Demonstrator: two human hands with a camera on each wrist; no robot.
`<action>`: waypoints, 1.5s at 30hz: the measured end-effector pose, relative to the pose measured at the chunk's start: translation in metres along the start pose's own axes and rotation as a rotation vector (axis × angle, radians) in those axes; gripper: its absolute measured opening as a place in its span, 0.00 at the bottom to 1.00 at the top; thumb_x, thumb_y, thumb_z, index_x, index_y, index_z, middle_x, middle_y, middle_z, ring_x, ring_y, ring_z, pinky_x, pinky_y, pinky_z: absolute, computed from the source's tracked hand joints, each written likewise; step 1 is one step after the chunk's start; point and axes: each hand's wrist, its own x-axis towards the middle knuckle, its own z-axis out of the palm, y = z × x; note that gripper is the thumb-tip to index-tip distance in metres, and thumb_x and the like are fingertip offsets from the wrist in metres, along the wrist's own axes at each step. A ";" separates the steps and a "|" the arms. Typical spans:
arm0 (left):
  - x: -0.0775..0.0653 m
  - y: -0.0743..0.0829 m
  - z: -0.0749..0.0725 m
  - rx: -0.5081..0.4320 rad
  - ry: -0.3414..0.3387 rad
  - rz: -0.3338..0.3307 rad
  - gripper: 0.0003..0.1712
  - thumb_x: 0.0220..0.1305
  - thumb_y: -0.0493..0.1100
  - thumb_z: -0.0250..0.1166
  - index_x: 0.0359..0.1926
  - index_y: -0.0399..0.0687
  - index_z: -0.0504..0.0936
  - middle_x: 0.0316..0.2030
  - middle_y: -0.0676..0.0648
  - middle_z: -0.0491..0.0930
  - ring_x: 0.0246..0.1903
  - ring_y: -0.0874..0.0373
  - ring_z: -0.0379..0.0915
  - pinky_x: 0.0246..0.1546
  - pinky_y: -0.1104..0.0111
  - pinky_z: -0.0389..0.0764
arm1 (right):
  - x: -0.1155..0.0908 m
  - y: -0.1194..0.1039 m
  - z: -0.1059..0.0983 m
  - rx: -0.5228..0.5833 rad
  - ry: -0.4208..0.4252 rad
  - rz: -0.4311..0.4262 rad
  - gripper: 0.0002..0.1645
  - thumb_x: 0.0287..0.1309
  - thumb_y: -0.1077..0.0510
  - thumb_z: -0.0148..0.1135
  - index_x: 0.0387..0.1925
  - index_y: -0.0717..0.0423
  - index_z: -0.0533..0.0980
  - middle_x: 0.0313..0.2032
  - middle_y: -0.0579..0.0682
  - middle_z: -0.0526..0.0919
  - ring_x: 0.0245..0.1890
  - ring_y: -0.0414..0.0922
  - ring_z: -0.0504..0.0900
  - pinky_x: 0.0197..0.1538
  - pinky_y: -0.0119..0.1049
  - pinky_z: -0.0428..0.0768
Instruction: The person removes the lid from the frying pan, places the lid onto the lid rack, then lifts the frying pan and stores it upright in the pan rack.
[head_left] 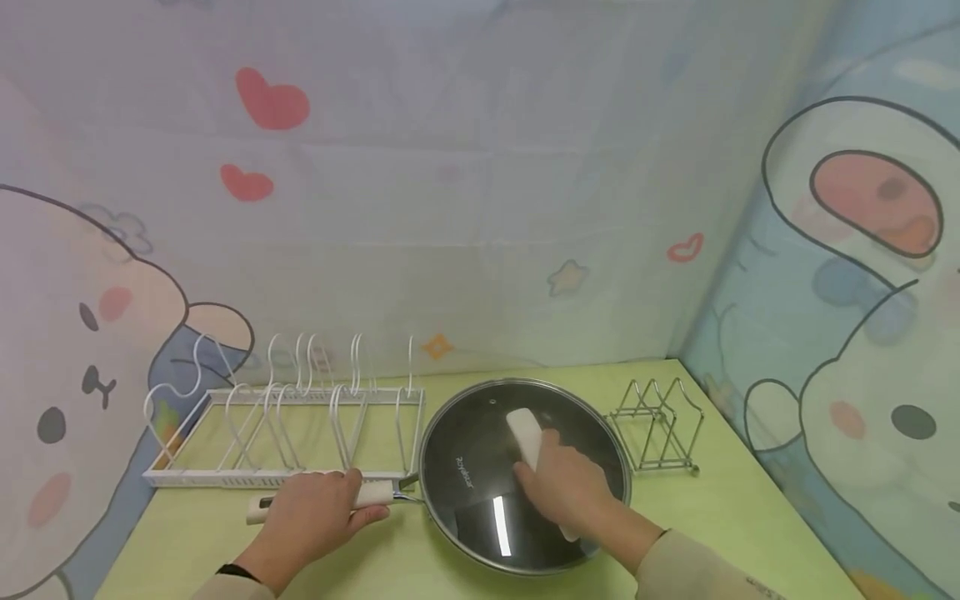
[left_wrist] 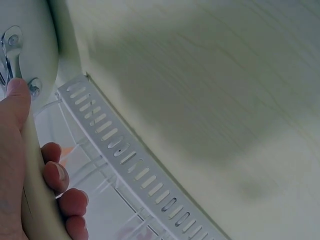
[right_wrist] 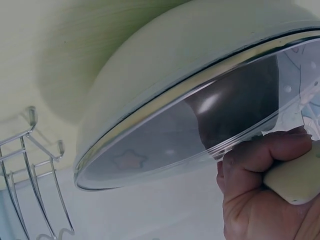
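A cream frying pan [right_wrist: 150, 75] with a dark glass lid [head_left: 480, 442] on top is at the middle of the table in the head view. My left hand [head_left: 311, 510] grips the pan's long cream handle [head_left: 375, 493], fingers wrapped round it and thumb along the top near the metal joint. On the lid, my right hand [head_left: 568, 482] holds the cream lid handle [head_left: 525, 429], with the fingers curled round it. In the right wrist view the lid's metal rim sits along the pan's edge. Shadows of the pan fall on the table below it.
A long white dish rack [head_left: 300, 477] with upright wire loops stands left of the pan, close behind the left hand. To the right is a small silver wire rack [head_left: 667, 463]. The pale green table [head_left: 712, 533] backs onto a printed curtain [head_left: 480, 208].
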 end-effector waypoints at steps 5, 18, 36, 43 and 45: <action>0.002 0.002 -0.004 0.004 -0.009 -0.001 0.37 0.63 0.81 0.62 0.27 0.53 0.69 0.17 0.55 0.68 0.15 0.59 0.65 0.17 0.62 0.67 | 0.002 0.003 -0.001 0.037 -0.016 -0.012 0.37 0.70 0.43 0.65 0.62 0.67 0.66 0.28 0.55 0.79 0.19 0.48 0.79 0.19 0.42 0.78; 0.004 0.005 -0.003 -0.019 -0.040 -0.012 0.37 0.63 0.81 0.62 0.27 0.54 0.69 0.17 0.55 0.69 0.16 0.59 0.67 0.17 0.61 0.68 | 0.000 0.009 -0.004 0.109 -0.042 -0.016 0.34 0.68 0.47 0.65 0.61 0.68 0.66 0.28 0.55 0.79 0.20 0.48 0.79 0.19 0.42 0.78; 0.002 0.000 -0.005 -0.011 -0.004 -0.004 0.37 0.62 0.80 0.63 0.28 0.53 0.71 0.20 0.55 0.72 0.20 0.57 0.71 0.20 0.62 0.70 | 0.012 -0.002 -0.026 0.499 -0.183 -0.032 0.30 0.68 0.46 0.64 0.60 0.64 0.73 0.35 0.55 0.80 0.26 0.48 0.79 0.24 0.38 0.81; 0.000 0.001 -0.004 0.010 -0.004 0.013 0.37 0.64 0.80 0.62 0.30 0.52 0.71 0.22 0.55 0.73 0.24 0.56 0.73 0.25 0.61 0.75 | 0.015 0.000 -0.028 0.638 -0.197 0.027 0.27 0.67 0.43 0.67 0.56 0.60 0.77 0.32 0.52 0.80 0.21 0.45 0.75 0.23 0.36 0.76; 0.000 0.001 -0.003 0.016 0.005 0.013 0.37 0.64 0.80 0.62 0.29 0.52 0.71 0.22 0.55 0.73 0.24 0.56 0.72 0.25 0.61 0.75 | 0.015 0.000 -0.028 0.657 -0.196 0.031 0.26 0.68 0.43 0.67 0.54 0.59 0.77 0.30 0.52 0.79 0.20 0.45 0.73 0.22 0.36 0.75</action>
